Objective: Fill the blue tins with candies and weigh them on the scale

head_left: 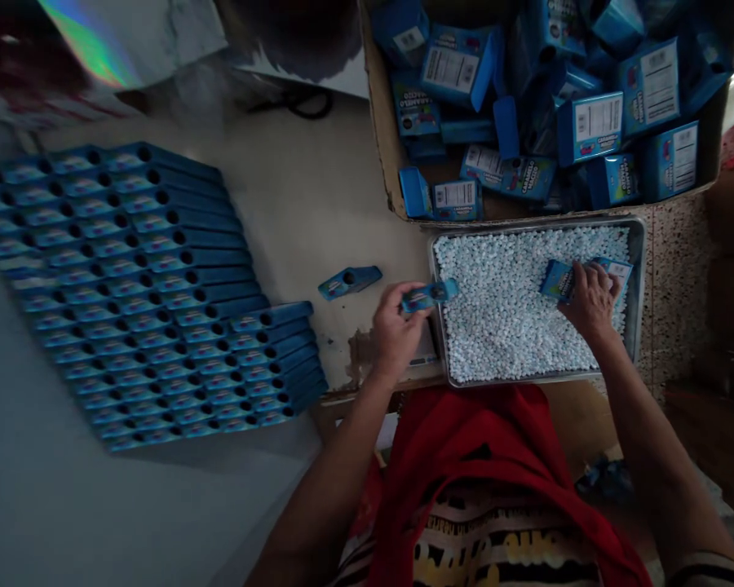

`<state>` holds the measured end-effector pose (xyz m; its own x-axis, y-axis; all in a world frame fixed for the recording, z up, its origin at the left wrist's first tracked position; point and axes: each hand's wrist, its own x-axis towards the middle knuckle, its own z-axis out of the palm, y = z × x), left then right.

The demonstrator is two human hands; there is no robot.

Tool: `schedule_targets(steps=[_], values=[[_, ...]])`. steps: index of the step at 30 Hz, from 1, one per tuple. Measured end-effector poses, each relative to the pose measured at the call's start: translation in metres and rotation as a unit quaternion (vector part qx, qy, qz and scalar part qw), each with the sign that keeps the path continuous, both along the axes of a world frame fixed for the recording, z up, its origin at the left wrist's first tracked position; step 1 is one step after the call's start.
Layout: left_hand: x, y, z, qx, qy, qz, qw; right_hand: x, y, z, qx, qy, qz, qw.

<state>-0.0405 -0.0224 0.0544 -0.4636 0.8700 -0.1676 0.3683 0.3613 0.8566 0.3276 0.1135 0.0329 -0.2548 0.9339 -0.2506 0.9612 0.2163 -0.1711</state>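
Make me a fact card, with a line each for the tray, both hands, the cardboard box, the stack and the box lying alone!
Metal tray: covered with small pale pellets
Left hand: holding a blue box at the tray's left edge
Right hand: gripping another blue box above the pellets
Cardboard box: holds many jumbled blue boxes
Stack: rows of blue boxes
Lone box: between stack and tray

Smooth metal with a dull shine is seen in the tray; a matt, chalky finish is shown by the pellets. The held boxes are made of glossy printed stock (card, by its look), the carton of matt cardboard, the apron of matt cloth.
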Motion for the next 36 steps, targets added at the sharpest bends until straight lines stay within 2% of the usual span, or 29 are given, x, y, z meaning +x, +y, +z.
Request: schedule_targets(steps=[3, 4, 5, 6, 8, 9, 10, 11, 13, 15, 17, 20, 22, 23, 24, 26, 28, 29, 30, 31, 32, 34, 35, 36], values=[[-0.026, -0.007, -0.019, -0.004, 0.085, 0.060, 0.995, -0.010, -0.005, 0.001, -0.040, 0.126, -0.090, 0.987], [-0.032, -0.009, -0.028, -0.013, 0.104, 0.068, 0.992, -0.015, -0.010, 0.002, -0.088, 0.201, -0.139, 0.966], [-0.037, -0.012, -0.037, -0.026, 0.115, 0.074, 0.990, -0.022, -0.016, 0.004, -0.154, 0.287, -0.191, 0.926], [-0.041, -0.015, -0.045, -0.037, 0.122, 0.080, 0.989, -0.029, -0.022, 0.006, -0.232, 0.373, -0.243, 0.865], [-0.046, -0.023, -0.052, -0.043, 0.140, 0.088, 0.985, -0.043, -0.033, 0.008, -0.378, 0.505, -0.326, 0.704], [-0.045, -0.028, -0.050, -0.036, 0.157, 0.088, 0.983, -0.048, -0.037, 0.008, -0.434, 0.543, -0.354, 0.626], [-0.043, -0.033, -0.045, -0.022, 0.180, 0.084, 0.980, -0.051, -0.040, 0.008, -0.480, 0.563, -0.374, 0.560], [-0.038, -0.037, -0.038, -0.007, 0.202, 0.071, 0.977, -0.054, -0.043, 0.009, -0.518, 0.571, -0.386, 0.507], [-0.019, -0.044, -0.020, 0.019, 0.221, 0.012, 0.975, -0.055, -0.046, 0.009, -0.571, 0.570, -0.406, 0.429], [0.009, -0.043, -0.009, 0.028, 0.189, -0.067, 0.979, -0.055, -0.049, 0.011, -0.594, 0.566, -0.432, 0.375], [0.042, -0.034, -0.007, 0.024, 0.114, -0.120, 0.986, -0.055, -0.051, 0.014, -0.594, 0.566, -0.460, 0.340], [0.078, -0.011, -0.013, -0.005, -0.008, -0.121, 0.993, -0.059, -0.053, 0.020, -0.604, 0.559, -0.478, 0.309], [0.088, 0.004, -0.012, -0.008, -0.008, -0.131, 0.991, -0.063, -0.056, 0.026, -0.614, 0.553, -0.469, 0.311], [0.089, 0.009, -0.009, 0.001, 0.022, -0.162, 0.987, -0.064, -0.058, 0.030, -0.622, 0.546, -0.461, 0.320], [0.088, 0.011, -0.003, 0.014, 0.064, -0.216, 0.974, -0.065, -0.062, 0.033, -0.634, 0.534, -0.451, 0.330], [0.085, 0.011, 0.008, 0.046, 0.132, -0.367, 0.920, -0.068, -0.072, 0.038, -0.667, 0.501, -0.422, 0.355], [0.084, 0.005, 0.013, 0.075, 0.142, -0.497, 0.853, -0.069, -0.083, 0.040, -0.703, 0.450, -0.363, 0.415], [0.085, 0.001, 0.011, 0.087, 0.128, -0.530, 0.834, -0.069, -0.087, 0.039, -0.716, 0.423, -0.328, 0.447], [0.087, -0.002, 0.006, 0.096, 0.105, -0.536, 0.832, -0.068, -0.088, 0.037, -0.709, 0.403, -0.295, 0.497], [0.088, -0.005, -0.001, 0.098, 0.075, -0.515, 0.848, -0.066, -0.086, 0.033, -0.678, 0.390, -0.271, 0.561], [0.090, -0.006, -0.010, 0.091, 0.043, -0.467, 0.879, -0.064, -0.079, 0.026, -0.627, 0.385, -0.261, 0.625], [0.090, -0.006, -0.030, 0.058, -0.017, -0.301, 0.952, -0.057, -0.052, 0.009, -0.449, 0.400, -0.258, 0.757], [0.089, -0.005, -0.041, 0.038, -0.041, -0.200, 0.978, -0.053, -0.034, -0.003, -0.335, 0.402, -0.243, 0.817], [0.087, -0.003, -0.051, 0.021, -0.061, -0.105, 0.992, -0.050, -0.015, -0.015, -0.218, 0.395, -0.207, 0.868]])
